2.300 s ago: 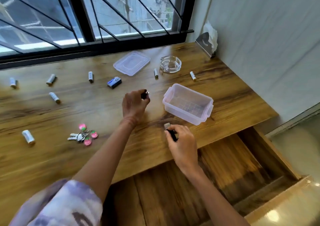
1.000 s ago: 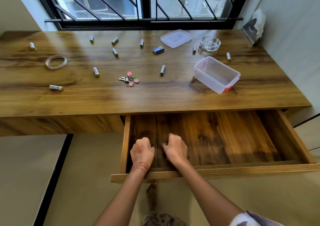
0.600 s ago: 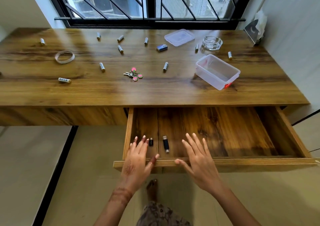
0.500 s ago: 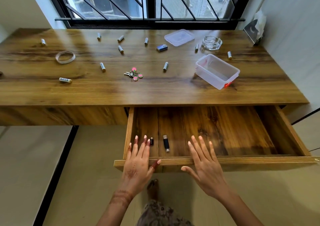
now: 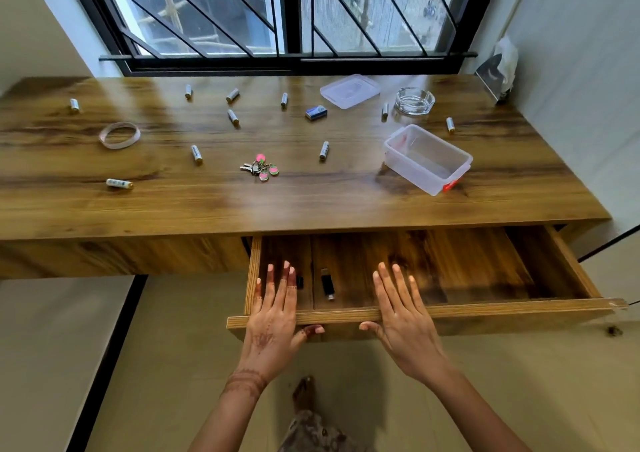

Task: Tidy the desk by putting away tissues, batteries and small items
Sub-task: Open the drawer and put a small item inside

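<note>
Both hands flat and spread, holding nothing: left hand (image 5: 275,316) and right hand (image 5: 403,313) laid over the front rim of the open drawer (image 5: 485,309), fingers reaching inside, thumbs tucked under the front edge. Slightly further over the rim than half a second ago, when only the fingers crossed it. Between the two hands, on the drawer floor, a black flash drive (image 5: 326,282); just beside the left fingertips, a smaller black item (image 5: 300,281), possibly a cap or adapter, too small to tell. Unmoved since the last frame. Beyond the hands, on the desk (image 5: 311,206): scattered batteries (image 5: 323,149), keys (image 5: 260,167), a clear box (image 5: 427,159) beyond the right hand, its lid (image 5: 349,91), a tissue holder (image 5: 498,71) far right.
</note>
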`<action>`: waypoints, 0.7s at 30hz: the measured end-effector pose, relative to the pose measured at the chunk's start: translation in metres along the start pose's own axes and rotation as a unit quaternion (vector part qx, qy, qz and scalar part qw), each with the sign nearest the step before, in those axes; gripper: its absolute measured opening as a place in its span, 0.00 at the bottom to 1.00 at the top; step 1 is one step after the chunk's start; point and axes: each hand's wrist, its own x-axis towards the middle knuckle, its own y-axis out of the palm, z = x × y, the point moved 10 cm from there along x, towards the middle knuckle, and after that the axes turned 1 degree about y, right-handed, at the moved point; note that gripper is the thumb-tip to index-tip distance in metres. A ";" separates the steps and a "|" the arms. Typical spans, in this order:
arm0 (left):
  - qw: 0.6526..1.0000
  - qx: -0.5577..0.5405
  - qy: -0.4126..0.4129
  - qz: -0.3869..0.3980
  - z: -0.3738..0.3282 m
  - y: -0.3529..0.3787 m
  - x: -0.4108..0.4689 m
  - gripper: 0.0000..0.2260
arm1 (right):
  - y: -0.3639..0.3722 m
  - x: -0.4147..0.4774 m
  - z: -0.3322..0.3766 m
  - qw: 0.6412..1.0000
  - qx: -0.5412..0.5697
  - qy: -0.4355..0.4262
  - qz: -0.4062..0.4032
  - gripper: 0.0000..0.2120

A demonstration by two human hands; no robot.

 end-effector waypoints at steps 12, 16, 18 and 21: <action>0.996 0.053 0.037 -0.059 0.017 -0.005 0.092 0.57 | 0.004 0.089 -0.020 0.999 -0.045 0.005 -0.012 0.38; 0.994 0.066 0.022 -0.090 0.018 -0.014 0.108 0.57 | -0.003 0.111 -0.020 0.996 -0.049 0.002 -0.074 0.39; 0.988 0.084 0.020 -0.125 0.014 -0.024 0.110 0.51 | -0.008 0.113 -0.017 0.992 -0.046 0.002 -0.117 0.39; 0.983 0.106 0.016 -0.150 0.012 -0.022 0.115 0.41 | -0.012 0.113 -0.016 0.983 -0.058 0.010 -0.175 0.33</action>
